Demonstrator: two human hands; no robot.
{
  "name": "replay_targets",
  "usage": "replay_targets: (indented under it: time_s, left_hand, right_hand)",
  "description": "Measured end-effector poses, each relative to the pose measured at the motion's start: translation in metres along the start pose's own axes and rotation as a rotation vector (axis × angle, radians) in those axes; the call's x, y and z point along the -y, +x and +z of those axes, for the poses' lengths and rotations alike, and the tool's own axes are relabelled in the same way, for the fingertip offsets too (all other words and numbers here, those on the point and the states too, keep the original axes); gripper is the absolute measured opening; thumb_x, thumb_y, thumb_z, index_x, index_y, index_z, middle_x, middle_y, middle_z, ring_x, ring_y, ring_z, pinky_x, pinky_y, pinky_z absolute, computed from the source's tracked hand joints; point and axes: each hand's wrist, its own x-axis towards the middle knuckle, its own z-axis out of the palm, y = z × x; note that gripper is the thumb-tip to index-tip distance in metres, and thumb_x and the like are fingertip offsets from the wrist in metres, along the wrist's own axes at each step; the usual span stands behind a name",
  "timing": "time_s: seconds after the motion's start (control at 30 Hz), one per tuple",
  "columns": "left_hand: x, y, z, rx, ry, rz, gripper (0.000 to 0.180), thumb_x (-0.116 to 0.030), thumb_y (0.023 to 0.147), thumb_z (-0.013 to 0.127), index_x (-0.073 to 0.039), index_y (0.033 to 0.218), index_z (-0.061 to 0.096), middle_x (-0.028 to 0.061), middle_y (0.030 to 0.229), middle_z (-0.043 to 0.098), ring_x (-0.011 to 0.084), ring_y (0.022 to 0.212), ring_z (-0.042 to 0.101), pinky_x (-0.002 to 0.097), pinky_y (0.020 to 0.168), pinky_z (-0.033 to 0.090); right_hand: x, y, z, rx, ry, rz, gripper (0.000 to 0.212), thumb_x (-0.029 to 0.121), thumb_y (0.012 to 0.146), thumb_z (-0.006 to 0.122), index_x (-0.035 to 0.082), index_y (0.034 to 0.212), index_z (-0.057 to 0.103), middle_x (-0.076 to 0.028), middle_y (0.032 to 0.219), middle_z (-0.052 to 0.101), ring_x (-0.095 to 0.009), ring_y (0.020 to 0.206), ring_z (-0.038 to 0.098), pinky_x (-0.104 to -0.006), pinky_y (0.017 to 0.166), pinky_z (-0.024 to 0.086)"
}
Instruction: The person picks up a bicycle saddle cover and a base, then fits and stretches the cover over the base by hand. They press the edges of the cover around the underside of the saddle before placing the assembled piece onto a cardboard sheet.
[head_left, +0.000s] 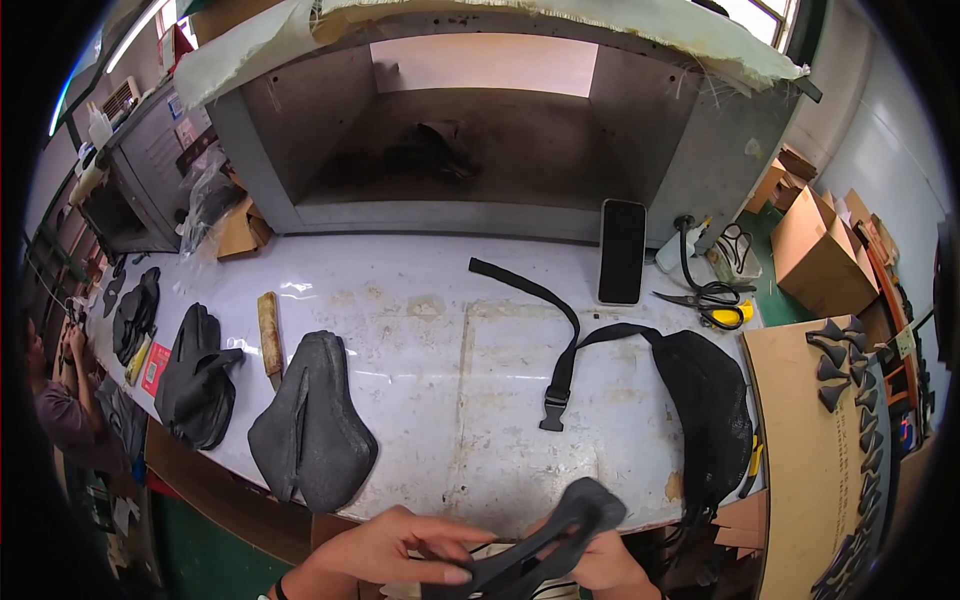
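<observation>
Near the table's front edge, a black bicycle saddle piece [590, 508] with a long central slot is tilted between my two hands. My right hand [608, 562] grips it from behind and beneath, most of its fingers hidden by the piece. At the piece's near left side, my left hand [395, 545] has its fingers bent and its thumb side against the edge. A larger dark grey bicycle saddle [325, 425] with a lengthwise groove lies on the table [430, 400] beyond my left hand. Another dark saddle [195, 380] with a loose flap rests farther left.
A wooden-handled tool [270, 335] lies by the saddles. To the right are a black waist bag [705, 410] with strap and buckle, a phone [622, 250] and scissors [712, 297]. An open metal cabinet [450, 218] spans the back. Cardboard [800, 470] holds several small dark pieces. A person [75, 400] sits far left.
</observation>
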Motion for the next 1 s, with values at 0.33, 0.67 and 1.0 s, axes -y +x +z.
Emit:
replay_targets:
  time_s: [0.33,0.67,1.0]
  left_hand:
    - [-0.028,0.002,0.038,-0.075,0.126,0.323,0.068,0.000,0.082,0.070,-0.005,0.142,0.038,-0.0012,0.069,0.050,0.0055,0.056,0.038,0.0206,0.051,0.030]
    - [-0.037,0.013,0.039,0.003,0.202,0.365,0.043,-0.007,0.091,0.060,-0.004,0.133,0.052,0.0008,0.060,0.050,0.0048,0.055,0.044,0.0223,0.051,0.037]
    - [-0.046,0.014,0.040,-0.106,0.262,0.511,0.036,-0.006,0.090,0.062,-0.001,0.126,0.058,0.0112,0.085,0.070,0.0098,0.069,0.062,0.0241,0.061,0.047]
  right_hand:
    - [0.005,0.020,0.014,0.141,0.308,-0.211,0.023,0.009,0.085,0.059,-0.006,0.102,0.062,-0.017,0.099,0.064,-0.021,0.094,0.061,-0.0348,0.079,0.048]
    - [-0.043,0.024,-0.020,0.073,0.154,-0.246,0.015,-0.006,0.075,0.070,-0.009,0.082,0.057,-0.024,0.079,0.065,-0.029,0.062,0.067,-0.0393,0.053,0.056]
    - [-0.038,0.038,-0.014,0.119,0.232,-0.193,0.017,-0.013,0.069,0.070,-0.011,0.074,0.054,-0.026,0.067,0.062,-0.033,0.055,0.066,-0.0415,0.046,0.056]
